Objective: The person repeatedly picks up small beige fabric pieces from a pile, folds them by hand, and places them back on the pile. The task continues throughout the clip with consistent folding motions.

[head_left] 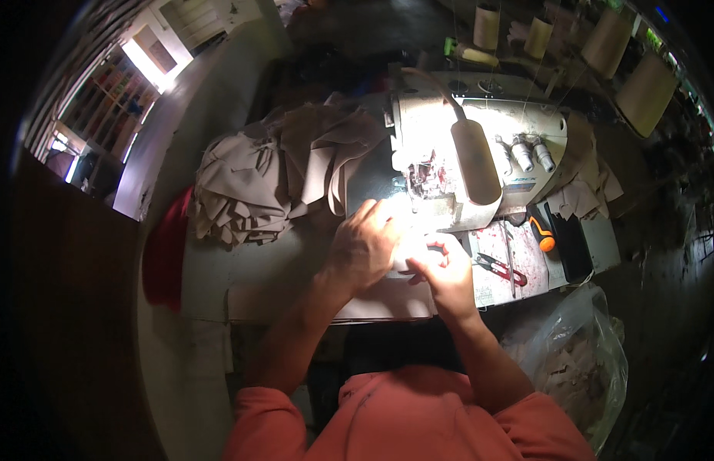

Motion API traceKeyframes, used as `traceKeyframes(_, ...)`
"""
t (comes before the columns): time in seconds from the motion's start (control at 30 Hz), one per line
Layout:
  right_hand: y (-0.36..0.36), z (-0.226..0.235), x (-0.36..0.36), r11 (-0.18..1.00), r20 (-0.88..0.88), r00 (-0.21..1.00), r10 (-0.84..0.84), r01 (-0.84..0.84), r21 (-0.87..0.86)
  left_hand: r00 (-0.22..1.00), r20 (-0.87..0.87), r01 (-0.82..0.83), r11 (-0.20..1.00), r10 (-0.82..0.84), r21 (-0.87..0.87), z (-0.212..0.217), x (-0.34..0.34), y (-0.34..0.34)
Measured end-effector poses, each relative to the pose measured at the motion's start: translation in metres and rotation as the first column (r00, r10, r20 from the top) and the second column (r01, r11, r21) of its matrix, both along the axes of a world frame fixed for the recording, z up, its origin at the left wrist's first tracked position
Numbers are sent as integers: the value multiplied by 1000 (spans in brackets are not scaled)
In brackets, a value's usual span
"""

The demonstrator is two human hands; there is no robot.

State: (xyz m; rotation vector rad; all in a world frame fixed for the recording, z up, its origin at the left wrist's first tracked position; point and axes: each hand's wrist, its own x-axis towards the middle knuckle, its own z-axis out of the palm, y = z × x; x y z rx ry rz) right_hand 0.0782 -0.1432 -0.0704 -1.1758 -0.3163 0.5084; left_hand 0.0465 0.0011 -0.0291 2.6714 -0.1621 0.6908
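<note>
My left hand (363, 246) lies flat, fingers together, pressing a pale fabric piece (399, 257) on the table just in front of the needle area of the white sewing machine (480, 146). My right hand (447, 270) pinches the near edge of the same piece, right beside the left hand. The machine's lamp (474, 160) lights the cloth so brightly that its detail is washed out.
A heap of beige cut fabric pieces (257, 184) lies left of the machine. Red-handled snips (501, 268) and an orange-handled tool (541, 234) lie to the right. Thread cones (645, 92) stand behind. A clear plastic bag (580, 361) of scraps hangs at lower right.
</note>
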Motion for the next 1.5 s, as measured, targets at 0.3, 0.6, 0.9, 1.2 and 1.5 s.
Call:
traceKeyframes(0.3,3,2,11,999,-39,999,35,-36,-27,996,-77,41,998,-44,-40,-7,24,12)
traceKeyframes(0.6,11,4,18,997,38,999,23,-20,-81,999,5,45,998,-45,35,-12,9,5)
traceKeyframes(0.9,-31,-9,6,998,-9,1000,-24,23,-56,990,-126,106,934,-67,340,-30,66,73)
traceKeyframes(1.2,-70,-29,-1,924,-29,999,22,-31,-381,956,-44,-293,928,291,-230,21,22,44)
traceKeyframes(1.5,-62,-20,-7,838,29,967,254,-205,-505,970,-222,-157,958,104,-241,-82,-42,-37)
